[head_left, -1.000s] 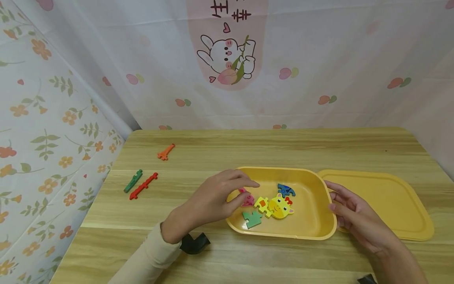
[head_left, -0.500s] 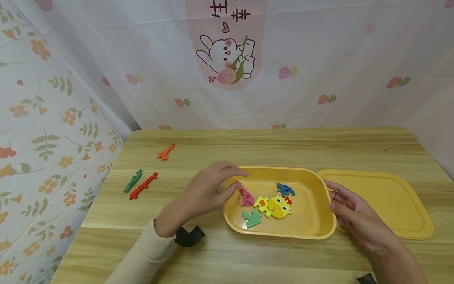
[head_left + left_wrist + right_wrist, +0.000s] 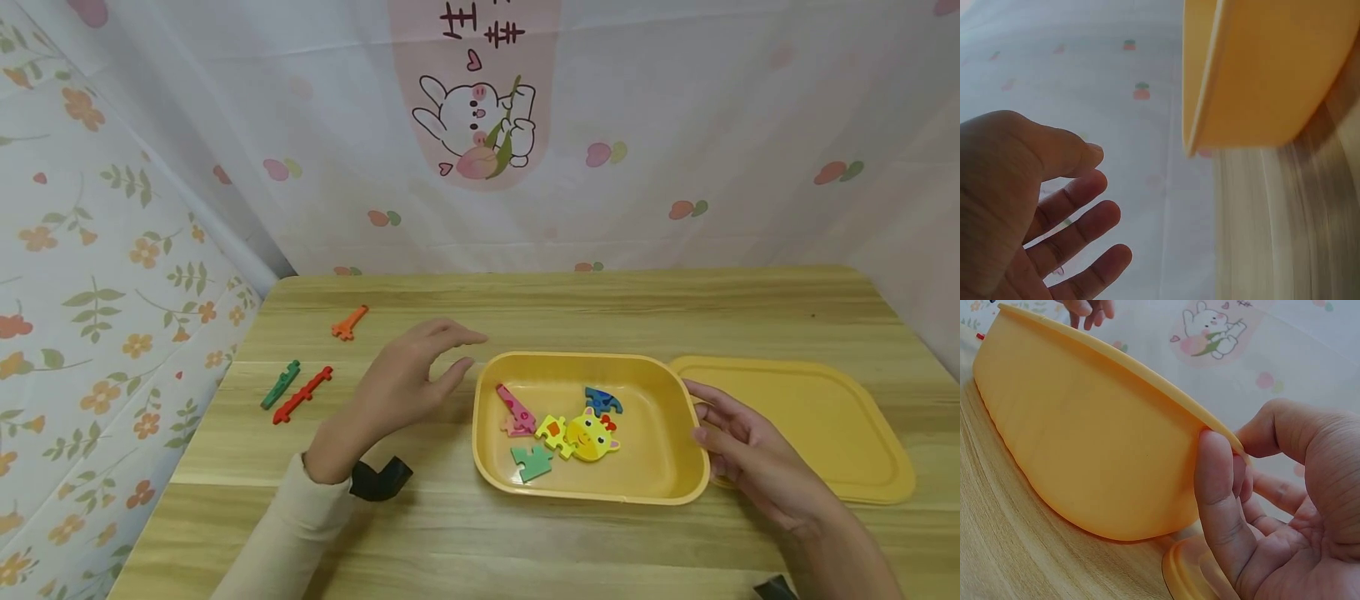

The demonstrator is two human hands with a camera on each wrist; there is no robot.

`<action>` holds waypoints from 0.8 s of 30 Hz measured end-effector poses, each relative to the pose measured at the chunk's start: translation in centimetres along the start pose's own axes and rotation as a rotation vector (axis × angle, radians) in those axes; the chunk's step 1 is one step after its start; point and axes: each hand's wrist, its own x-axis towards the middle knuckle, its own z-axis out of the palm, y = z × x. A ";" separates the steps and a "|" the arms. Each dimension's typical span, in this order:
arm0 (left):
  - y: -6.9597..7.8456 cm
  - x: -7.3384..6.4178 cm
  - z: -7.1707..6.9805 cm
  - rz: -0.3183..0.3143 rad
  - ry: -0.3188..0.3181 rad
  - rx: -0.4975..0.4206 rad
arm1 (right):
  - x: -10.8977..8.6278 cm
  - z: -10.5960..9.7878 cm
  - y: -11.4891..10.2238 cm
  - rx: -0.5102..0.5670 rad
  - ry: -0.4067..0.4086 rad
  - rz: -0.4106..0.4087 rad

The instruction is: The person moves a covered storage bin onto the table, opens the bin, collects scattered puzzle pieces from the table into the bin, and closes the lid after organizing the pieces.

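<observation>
A yellow plastic box point(image 3: 637, 492) stands on the table, and my right hand point(image 3: 765, 462) pinches its right rim between thumb and fingers; the right wrist view shows this grip closely. Inside lie several puzzle pieces: a pink one point(image 3: 516, 408), a light green one point(image 3: 532, 463), a yellow one with an orange patch point(image 3: 554, 434), a yellow animal head point(image 3: 589, 439) and a blue one point(image 3: 602, 401). My left hand point(image 3: 408, 375) hovers to the left of the box, fingers relaxed and holding nothing. In the left wrist view its fingers point(image 3: 1094, 219) are apart from the box wall.
To the left on the wooden table point(image 3: 420, 533) lie an orange piece point(image 3: 349, 323), a green piece point(image 3: 281, 384) and a red piece point(image 3: 303, 395). A yellow lid point(image 3: 810, 425) rests flat to the right of the box. A printed curtain point(image 3: 637, 100) hangs behind the table.
My left hand has drawn back leftward from above the box to outside its left end, uncovering the pink piece. My right hand has stayed on the rim.
</observation>
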 end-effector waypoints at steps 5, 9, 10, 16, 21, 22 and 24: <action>-1.4 -0.1 -0.7 -0.057 0.017 0.033 | 0.0 0.0 0.0 0.004 -0.004 -0.002; -2.6 -0.4 -1.4 -0.102 0.033 0.040 | -0.1 -0.1 0.0 0.000 -0.008 0.002; -2.8 -0.4 -1.5 -0.106 0.035 0.033 | -0.1 -0.1 0.0 0.000 -0.008 0.002; -3.9 -0.7 -1.9 -0.123 0.043 0.019 | -0.1 -0.1 0.0 -0.004 -0.015 -0.007; -4.7 -0.9 -2.0 -0.143 0.050 0.050 | -0.1 0.0 -0.1 -0.004 -0.019 -0.007; -4.9 -0.9 -2.0 -0.148 0.050 0.052 | -0.1 0.0 -0.1 -0.004 -0.018 -0.007; -5.3 -1.0 -2.0 -0.167 0.049 0.051 | -0.1 0.1 -0.1 -0.012 -0.013 -0.007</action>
